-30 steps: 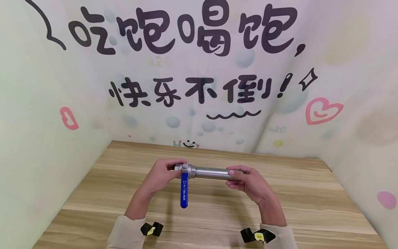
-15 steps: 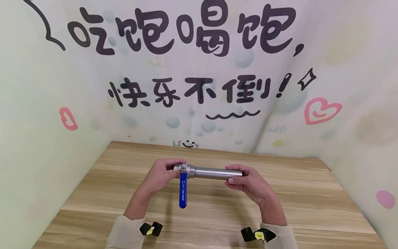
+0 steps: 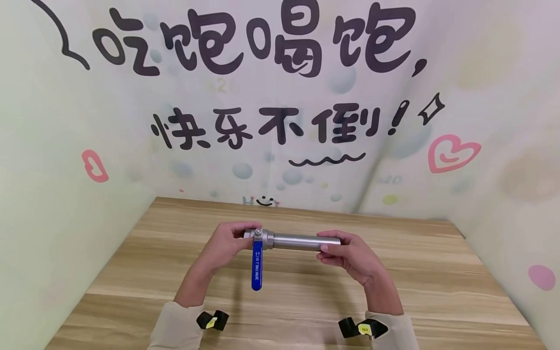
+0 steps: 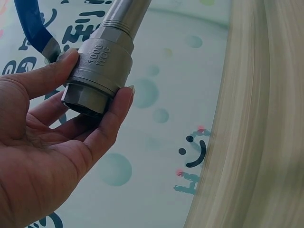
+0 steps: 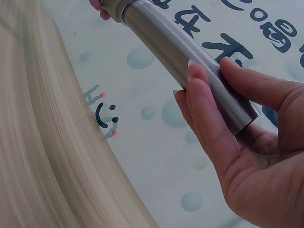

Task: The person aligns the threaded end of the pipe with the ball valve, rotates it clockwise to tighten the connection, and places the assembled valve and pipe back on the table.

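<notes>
A steel ball valve (image 4: 102,61) with a long blue lever (image 3: 257,265) is joined to one end of a smooth steel pipe (image 3: 297,241). Thumb and fingers of my left hand (image 3: 225,245) grip the valve body at its free end, as the left wrist view shows close up. Opposite, my right hand (image 3: 352,253) holds the pipe near its far end, thumb on one side and fingers on the other. Valve and pipe lie level across the head view, raised over the table, and the lever points toward me. Threads (image 4: 118,26) show where the pipe enters the valve.
A wood-grain table (image 3: 280,311) lies beneath both hands. Pale printed cloth walls (image 3: 262,180) with dark lettering enclose it at the back and both sides. Black wrist mounts (image 3: 365,330) sit on both sleeves.
The right thumb has shifted slightly down the pipe's side, and the pipe's right end shows more plainly. The left hand keeps its hold on the valve; the lever points the same way.
</notes>
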{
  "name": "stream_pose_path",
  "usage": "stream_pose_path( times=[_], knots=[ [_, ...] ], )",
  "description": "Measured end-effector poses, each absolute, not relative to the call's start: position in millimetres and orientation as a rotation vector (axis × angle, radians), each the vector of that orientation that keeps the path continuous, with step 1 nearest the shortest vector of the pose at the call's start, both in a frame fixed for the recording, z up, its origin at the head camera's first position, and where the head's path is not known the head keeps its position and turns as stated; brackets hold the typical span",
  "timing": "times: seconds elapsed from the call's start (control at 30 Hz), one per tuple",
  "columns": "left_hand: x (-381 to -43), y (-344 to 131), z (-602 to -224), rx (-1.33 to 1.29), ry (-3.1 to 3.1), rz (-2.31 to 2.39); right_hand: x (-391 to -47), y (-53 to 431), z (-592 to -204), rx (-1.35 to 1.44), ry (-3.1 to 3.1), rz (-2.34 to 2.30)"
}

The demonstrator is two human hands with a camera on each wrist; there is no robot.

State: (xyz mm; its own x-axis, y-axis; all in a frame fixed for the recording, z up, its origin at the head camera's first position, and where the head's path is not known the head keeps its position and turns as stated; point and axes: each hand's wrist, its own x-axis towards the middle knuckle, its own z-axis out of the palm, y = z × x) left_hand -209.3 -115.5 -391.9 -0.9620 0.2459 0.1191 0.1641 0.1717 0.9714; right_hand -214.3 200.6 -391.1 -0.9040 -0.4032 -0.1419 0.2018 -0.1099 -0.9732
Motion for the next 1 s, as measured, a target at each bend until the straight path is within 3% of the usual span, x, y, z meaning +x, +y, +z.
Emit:
stream_pose_path(
  times=[1.0],
  knots=[
    [-209.3, -115.5, -392.9, 0.444, 2.344, 1.947, -213.6, 198.5, -391.3, -0.193, 1.803, -2.068]
  ],
)
